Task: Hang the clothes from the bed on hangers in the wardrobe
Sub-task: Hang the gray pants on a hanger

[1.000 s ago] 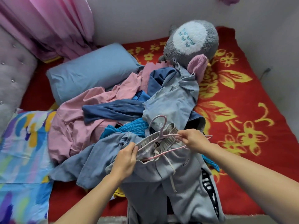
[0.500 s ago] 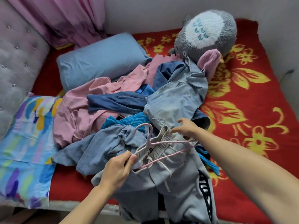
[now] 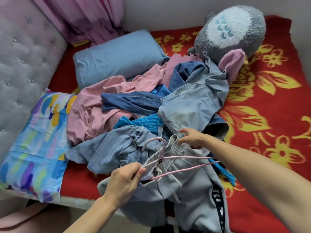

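Pink hanger lies on grey joggers atop clothes pile at bed edge. Left hand fingers clenched on hanger end plus waistband; right hand at waistband, grip unclear. Advice: stretch waistband taut, then slide hanger arm inside

Grey tufted headboard, pink curtain — plain white wall.

Black side stripe of the grey trousers: we see white lettering but cannot read it.
Waistband tag: too small for us to read.
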